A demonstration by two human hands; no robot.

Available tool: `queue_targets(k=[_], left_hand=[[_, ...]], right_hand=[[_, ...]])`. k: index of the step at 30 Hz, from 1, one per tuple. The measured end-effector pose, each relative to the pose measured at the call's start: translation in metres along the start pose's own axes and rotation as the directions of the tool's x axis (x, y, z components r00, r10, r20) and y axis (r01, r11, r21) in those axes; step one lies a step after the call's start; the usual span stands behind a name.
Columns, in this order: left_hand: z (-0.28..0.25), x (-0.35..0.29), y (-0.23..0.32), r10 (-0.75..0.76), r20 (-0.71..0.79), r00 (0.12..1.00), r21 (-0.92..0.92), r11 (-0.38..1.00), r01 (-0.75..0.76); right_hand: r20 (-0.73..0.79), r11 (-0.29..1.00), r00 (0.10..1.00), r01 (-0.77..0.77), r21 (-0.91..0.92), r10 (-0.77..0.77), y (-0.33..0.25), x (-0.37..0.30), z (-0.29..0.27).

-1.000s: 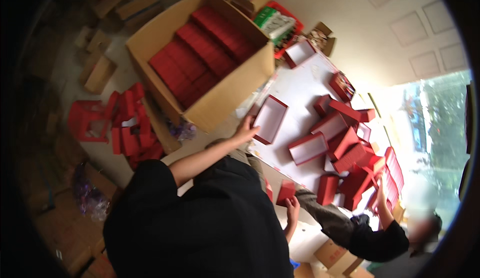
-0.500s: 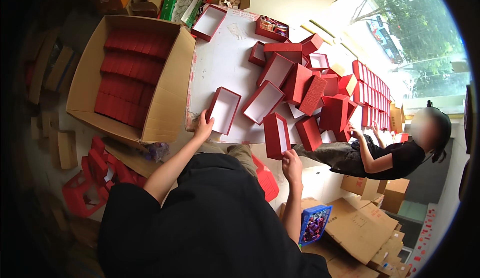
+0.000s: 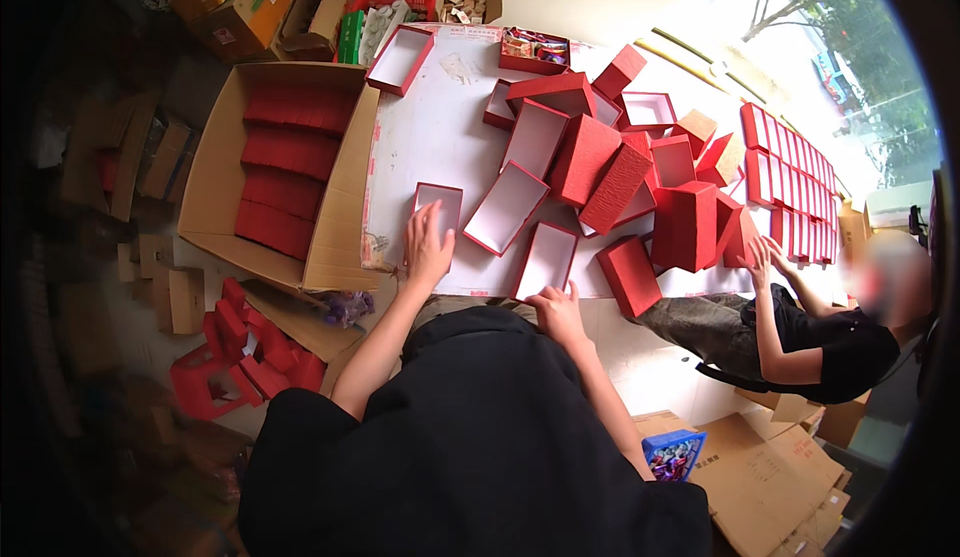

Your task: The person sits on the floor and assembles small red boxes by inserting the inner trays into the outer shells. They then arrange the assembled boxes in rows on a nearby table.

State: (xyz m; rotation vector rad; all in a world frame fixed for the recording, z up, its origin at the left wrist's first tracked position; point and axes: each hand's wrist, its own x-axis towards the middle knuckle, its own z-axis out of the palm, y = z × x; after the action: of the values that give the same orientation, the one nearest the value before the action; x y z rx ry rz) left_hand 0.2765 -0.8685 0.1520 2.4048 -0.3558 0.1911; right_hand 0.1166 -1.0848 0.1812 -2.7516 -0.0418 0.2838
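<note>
My left hand (image 3: 428, 247) lies flat with fingers spread on a small open red box (image 3: 440, 209) with a white inside, at the near edge of the white table (image 3: 425, 132). The fingers of my right hand (image 3: 556, 309) curl around the near end of another open red box (image 3: 546, 260). Beyond them lie several more open and shut red boxes (image 3: 600, 172) in a loose heap.
A large cardboard carton (image 3: 335, 207) stacked with red boxes stands left of the table. A second person (image 3: 830, 342) in black sits at the right, hands on red boxes. Flat red box blanks (image 3: 240, 357) and cardboard lie on the floor. A row of red trays (image 3: 795, 187) lines the window side.
The view has swung so the table lies ahead. My left hand has settled flat on the small open box, and my right hand has come onto the box at the table's near edge.
</note>
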Motion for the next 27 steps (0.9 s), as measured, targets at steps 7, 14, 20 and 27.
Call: queue_targets(k=[7, 14, 20, 27], left_hand=[[0.045, 0.032, 0.053, 0.146, 0.11, 0.983, 0.226, 0.96, -0.168], [0.033, -0.012, 0.047, 0.047, 0.05, 0.998, 0.373, 0.926, -0.062], [0.04, -0.013, 0.025, -0.133, -0.119, 0.984, 0.334, 0.928, 0.166], [0.034, 0.006, 0.022, -0.046, -0.112, 0.993, 0.354, 0.931, 0.083]], right_hand=[[0.318, 0.985, 0.933, 0.156, 0.068, -0.17, 0.039, 0.034, 0.012], [0.242, 0.96, 0.929, 0.27, 0.08, -0.281, 0.055, 0.04, 0.011], [0.244, 0.909, 0.883, 0.417, -0.013, -0.401, 0.022, 0.086, 0.018], [-0.614, 0.901, 0.789, 0.263, 0.345, 0.005, 0.002, 0.069, -0.087]])
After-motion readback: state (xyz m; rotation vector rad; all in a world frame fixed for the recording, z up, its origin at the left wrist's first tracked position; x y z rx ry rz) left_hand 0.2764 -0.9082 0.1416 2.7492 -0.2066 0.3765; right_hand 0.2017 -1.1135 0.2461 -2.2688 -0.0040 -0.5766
